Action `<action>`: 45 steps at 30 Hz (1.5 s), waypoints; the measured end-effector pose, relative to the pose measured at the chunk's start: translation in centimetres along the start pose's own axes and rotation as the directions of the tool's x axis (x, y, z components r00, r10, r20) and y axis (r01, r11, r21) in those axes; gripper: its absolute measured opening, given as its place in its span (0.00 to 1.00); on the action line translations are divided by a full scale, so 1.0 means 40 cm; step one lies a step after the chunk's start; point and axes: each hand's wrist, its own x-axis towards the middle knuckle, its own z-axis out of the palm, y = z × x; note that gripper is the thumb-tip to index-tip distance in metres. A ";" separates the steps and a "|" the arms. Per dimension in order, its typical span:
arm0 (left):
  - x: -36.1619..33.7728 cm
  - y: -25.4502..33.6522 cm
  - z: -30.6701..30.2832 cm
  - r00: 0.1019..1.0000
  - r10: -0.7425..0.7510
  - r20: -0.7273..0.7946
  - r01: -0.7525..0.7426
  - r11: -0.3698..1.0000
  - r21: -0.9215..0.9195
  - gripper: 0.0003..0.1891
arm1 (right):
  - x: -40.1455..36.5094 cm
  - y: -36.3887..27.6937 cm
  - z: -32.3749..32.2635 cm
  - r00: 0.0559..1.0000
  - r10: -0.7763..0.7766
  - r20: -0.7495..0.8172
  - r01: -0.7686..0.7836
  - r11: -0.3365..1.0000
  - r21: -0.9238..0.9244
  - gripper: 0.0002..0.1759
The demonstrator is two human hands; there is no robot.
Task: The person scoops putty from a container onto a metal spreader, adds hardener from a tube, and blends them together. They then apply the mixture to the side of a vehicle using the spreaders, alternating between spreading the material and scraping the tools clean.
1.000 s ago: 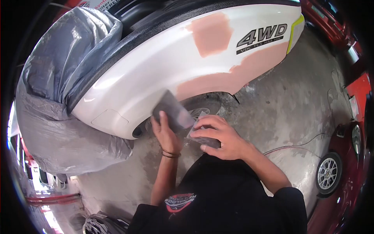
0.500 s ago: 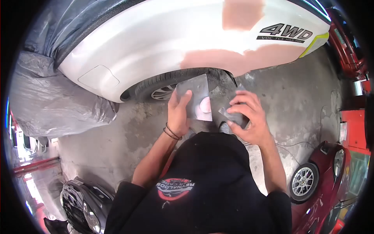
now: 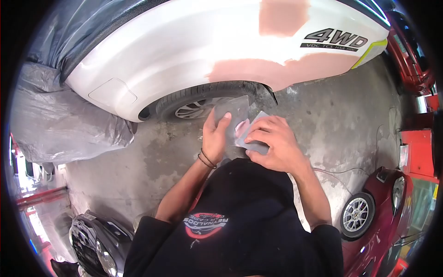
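Observation:
My left hand (image 3: 215, 138) grips a flat grey mixing board (image 3: 234, 109) by its near left edge, thumb on top. A small mound of pink body filler (image 3: 241, 126) lies on the board's right part. My right hand (image 3: 279, 145) is closed around a thin grey filler spreader (image 3: 261, 116), its blade tilted against the board beside the filler. Fingers hide part of the spreader. Beyond both hands stands a white car panel (image 3: 175, 57) with a pinkish lower patch (image 3: 314, 69) and a smaller upper patch (image 3: 284, 17).
The car's rear wheel (image 3: 196, 107) is just past the board. Grey plastic sheeting (image 3: 69, 115) covers something at the left. A dark red car (image 3: 387, 221) stands at lower right, a grey car front (image 3: 99, 240) at lower left. A hose (image 3: 341, 171) crosses the concrete floor.
My right hand has moved left with the spreader, from apart to against the mixing board. The board has shifted slightly, still in my left hand.

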 end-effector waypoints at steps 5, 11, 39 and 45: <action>-0.003 0.050 0.009 0.952 -0.303 -0.038 0.270 0.893 -0.359 0.22 | -0.028 0.036 0.089 0.974 -0.047 -0.220 0.113 0.948 0.297 0.26; 0.020 0.034 -0.005 0.992 -0.127 -0.004 0.127 0.991 -0.045 0.24 | -0.072 0.130 -0.020 0.993 0.073 -0.096 -0.076 0.997 -0.027 0.26; 0.008 -0.016 0.239 0.947 0.189 -0.258 -0.145 0.973 0.181 0.23 | -0.121 0.213 -0.190 0.931 -0.340 0.135 0.306 0.926 0.221 0.20; -0.052 -0.044 0.246 0.933 -0.360 0.000 0.299 0.775 -0.557 0.19 | -0.093 0.258 -0.115 0.984 -0.165 -0.060 0.175 0.884 0.434 0.25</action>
